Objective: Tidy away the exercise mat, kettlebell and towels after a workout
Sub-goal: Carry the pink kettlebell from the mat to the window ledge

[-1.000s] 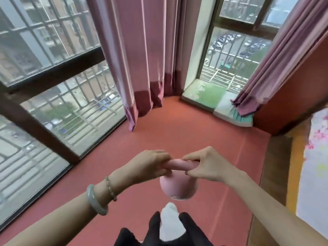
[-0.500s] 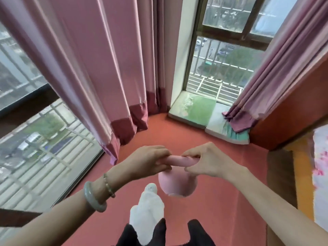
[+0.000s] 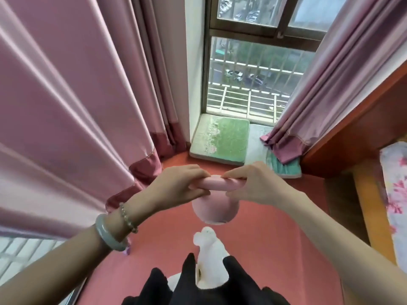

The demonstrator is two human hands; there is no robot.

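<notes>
A pink kettlebell (image 3: 214,210) hangs in the air above the red exercise mat (image 3: 264,249). My left hand (image 3: 178,186) grips the left end of its handle, and my right hand (image 3: 253,186) grips the right end. Its round body hangs below my hands. Folded towels lie in the corner under the window: a green one (image 3: 222,139) and a pale one with a teal edge (image 3: 284,168), partly under the right curtain. My foot in a white sock (image 3: 209,258) stands on the mat just behind the kettlebell.
Pink curtains hang at left (image 3: 77,106) and right (image 3: 330,84), their hems near the floor. A window (image 3: 253,73) faces me. A wooden bed frame (image 3: 363,139) with a floral sheet (image 3: 396,194) runs along the right.
I have walked toward the corner with the kettlebell held in both hands. The window and towels are closer, and the left curtain now fills the left side.
</notes>
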